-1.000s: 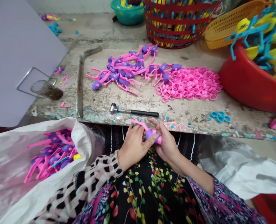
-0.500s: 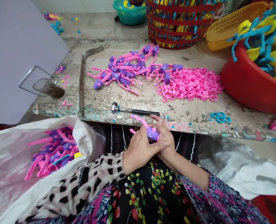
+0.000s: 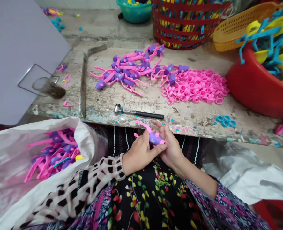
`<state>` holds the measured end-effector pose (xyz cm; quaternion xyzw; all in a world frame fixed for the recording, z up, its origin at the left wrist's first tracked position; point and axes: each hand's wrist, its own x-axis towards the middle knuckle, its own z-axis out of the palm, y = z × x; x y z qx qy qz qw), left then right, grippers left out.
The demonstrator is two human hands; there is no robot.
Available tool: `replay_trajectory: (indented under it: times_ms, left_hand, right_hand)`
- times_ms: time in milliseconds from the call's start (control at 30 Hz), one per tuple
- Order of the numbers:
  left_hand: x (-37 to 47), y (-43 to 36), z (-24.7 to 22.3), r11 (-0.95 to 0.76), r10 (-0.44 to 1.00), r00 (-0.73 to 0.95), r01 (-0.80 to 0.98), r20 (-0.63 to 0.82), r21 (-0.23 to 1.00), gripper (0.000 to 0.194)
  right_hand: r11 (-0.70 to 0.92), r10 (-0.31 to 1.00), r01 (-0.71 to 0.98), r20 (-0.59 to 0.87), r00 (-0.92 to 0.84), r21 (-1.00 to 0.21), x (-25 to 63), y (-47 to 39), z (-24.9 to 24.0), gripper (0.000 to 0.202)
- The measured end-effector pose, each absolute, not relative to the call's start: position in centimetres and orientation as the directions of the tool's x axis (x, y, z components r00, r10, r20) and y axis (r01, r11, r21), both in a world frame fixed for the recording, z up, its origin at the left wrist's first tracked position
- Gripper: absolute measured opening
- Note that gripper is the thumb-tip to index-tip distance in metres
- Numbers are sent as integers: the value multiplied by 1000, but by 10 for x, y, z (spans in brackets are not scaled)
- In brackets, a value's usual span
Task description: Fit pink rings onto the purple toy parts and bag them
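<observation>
A small plastic piece, with a purple cup-shaped body and pink arms (image 3: 155, 138), is gripped in my left hand (image 3: 138, 151) above my lap. Its pink-rimmed end points toward my right hand (image 3: 172, 148), and my left thumb lies along that end. The fingers of my right hand are stretched out and apart beside the piece, its palm close to the pink rim. Whether that palm touches the rim, I cannot tell. On the bench ahead are a pile of similar purple-and-pink pieces (image 3: 129, 68), a heap of pink rings (image 3: 198, 86) and a black-handled hammer (image 3: 141, 113).
To the left a white sack (image 3: 84, 140) holds more purple-and-pink pieces. Several blue rings (image 3: 225, 120) lie near the bench's front edge. A red tub (image 3: 253, 92), a red basket (image 3: 179, 25) and a yellow basket (image 3: 242, 27) stand behind. A metal bar (image 3: 83, 86) lies on the bench.
My right hand has loosened and its fingers have straightened away from the plastic piece. In my left hand the piece has tilted slightly, its pink rim showing more. The view has shifted a little.
</observation>
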<state>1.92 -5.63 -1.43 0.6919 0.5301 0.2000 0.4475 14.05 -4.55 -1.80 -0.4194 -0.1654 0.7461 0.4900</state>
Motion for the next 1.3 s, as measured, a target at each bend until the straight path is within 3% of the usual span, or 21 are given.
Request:
replay_trajectory:
  times_ms: [100,267,400,467,533,600,700,867,1067,1200,1300]
  left_hand:
    - [12,-54,-8,9,923,305,592,-234,806,55]
    - [-31,-59,28,-92,976,201,724,-82,683,48]
    - [-95,-78,62,157,983,-183,839,-1,521,53]
    - [-129,-89,67,303,931,-357,874,78,380,56]
    - [-159,-100,64,376,910,-397,912,120,163,56]
    - [-183,-110,59,430,902,-426,900,61,-71,58]
    - [-204,-121,57,457,866,-487,864,-115,-212,61]
    - [-196,-110,64,504,850,-513,858,-120,-98,65]
    - [-134,-65,49,66,997,-56,966,-48,250,53]
    - [-101,-15,44,-216,970,233,957,-74,194,49]
    - [-89,36,40,-264,953,278,957,-122,117,45]
  right_hand:
    - [-495,867,-541,-427,-255,-680,140,-51,-15,51]
    - [-570,820,-384,-471,-326,-726,142,-57,-24,60]
    - [-609,739,-186,-466,-487,-771,143,-54,-34,49]
    - [-554,727,-88,-429,-535,-828,141,-53,-37,43]
    - [-504,715,-18,-405,-569,-864,139,-51,-38,39]
    - [-485,702,21,-404,-586,-874,137,-49,-38,36]
    - [-456,699,60,-400,-593,-888,135,-46,-36,36]
    - [-370,700,144,-377,-606,-918,130,-43,-33,38]
    - [-345,691,174,-375,-618,-922,127,-39,-37,41]
    - [-344,697,166,-370,-614,-924,132,-36,-38,39]
    - [-344,708,161,-368,-602,-925,137,-35,-37,39]
